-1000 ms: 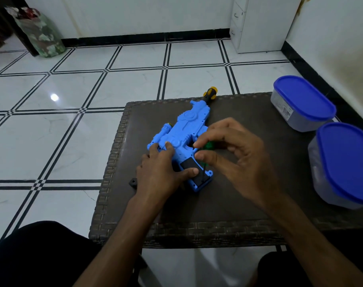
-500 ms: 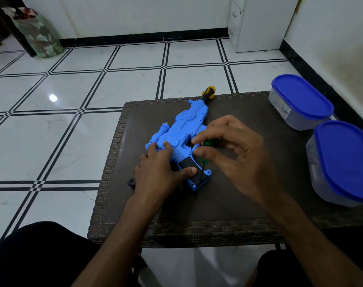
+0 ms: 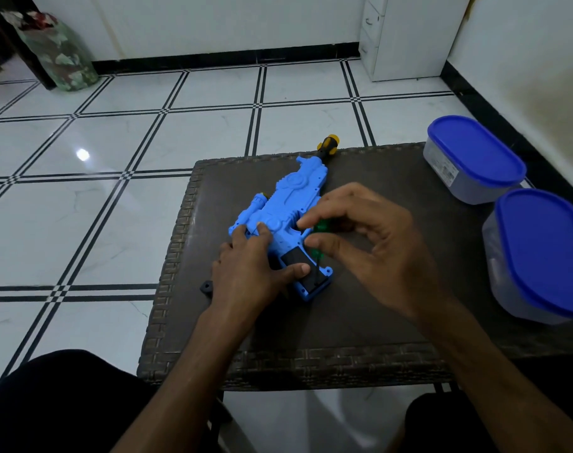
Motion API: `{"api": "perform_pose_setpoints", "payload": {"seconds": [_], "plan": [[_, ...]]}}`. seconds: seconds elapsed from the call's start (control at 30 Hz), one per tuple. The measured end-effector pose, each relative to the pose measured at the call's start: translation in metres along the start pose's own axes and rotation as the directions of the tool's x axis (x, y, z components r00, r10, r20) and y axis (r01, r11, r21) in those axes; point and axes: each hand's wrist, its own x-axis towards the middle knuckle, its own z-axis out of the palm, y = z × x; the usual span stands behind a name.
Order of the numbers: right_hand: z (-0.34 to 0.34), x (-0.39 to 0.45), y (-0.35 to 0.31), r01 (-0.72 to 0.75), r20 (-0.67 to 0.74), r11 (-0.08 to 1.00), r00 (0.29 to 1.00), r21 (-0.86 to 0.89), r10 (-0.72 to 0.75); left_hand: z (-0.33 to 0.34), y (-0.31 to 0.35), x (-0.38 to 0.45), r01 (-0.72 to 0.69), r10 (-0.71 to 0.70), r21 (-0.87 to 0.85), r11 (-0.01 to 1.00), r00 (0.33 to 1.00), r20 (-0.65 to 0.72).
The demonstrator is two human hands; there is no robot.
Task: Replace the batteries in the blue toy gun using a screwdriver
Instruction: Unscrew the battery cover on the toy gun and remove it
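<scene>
The blue toy gun lies flat on the dark woven table, barrel pointing away, its black grip panel facing up. My left hand presses down on the gun's rear, thumb lying across the black panel. My right hand pinches the green handle of a small screwdriver between thumb and fingers. Its thin shaft stands nearly upright, with the tip on the lower end of the grip.
A second screwdriver with a yellow-black handle lies past the gun's muzzle at the table's far edge. Two clear tubs with blue lids stand at the right. A small black part lies by the table's left edge.
My right hand's fingers have shifted slightly around the green handle, as in turning it. The gun and my left hand have stayed in place.
</scene>
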Motion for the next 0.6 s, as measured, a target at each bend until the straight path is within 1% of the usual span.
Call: {"api": "perform_pose_setpoints", "payload": {"seconds": [0.03, 0.1, 0.2, 0.3, 0.4, 0.53, 0.6], "plan": [[-0.0003, -0.0006, 0.0006, 0.004, 0.012, 1.000, 1.000, 0.012, -0.004, 0.0007, -0.0004, 0.0006, -0.006, 0.006, 0.006, 1.000, 1.000, -0.006], [-0.0013, -0.0023, 0.0003, -0.034, 0.044, 0.997, 0.999, 0.067, 0.031, 0.0005, 0.0000, 0.0006, -0.004, 0.004, 0.018, 1.000, 1.000, -0.003], [-0.0018, -0.0037, -0.0006, -0.053, 0.075, 0.998, 0.996, 0.044, 0.049, -0.0016, 0.0020, -0.0009, 0.007, -0.007, 0.017, 1.000, 1.000, 0.017], [0.0009, -0.0025, -0.0019, -0.021, 0.034, 1.000, 0.999, 0.000, 0.021, -0.0039, 0.0023, -0.0024, 0.007, -0.007, -0.017, 1.000, 1.000, -0.002], [0.0033, -0.0015, -0.0003, -0.026, -0.035, 0.999, 0.999, -0.019, 0.026, -0.0024, 0.0007, -0.0017, 0.015, -0.015, -0.017, 1.000, 1.000, 0.003], [0.0020, -0.0018, -0.0013, -0.058, -0.046, 0.995, 0.997, 0.077, 0.062, -0.0003, -0.0010, -0.0004, 0.003, -0.003, 0.011, 1.000, 1.000, 0.000], [0.0005, -0.0033, -0.0024, -0.069, -0.031, 0.994, 0.997, 0.086, 0.071, 0.0001, -0.0009, -0.0004, 0.001, -0.001, 0.011, 1.000, 1.000, -0.003]]}}
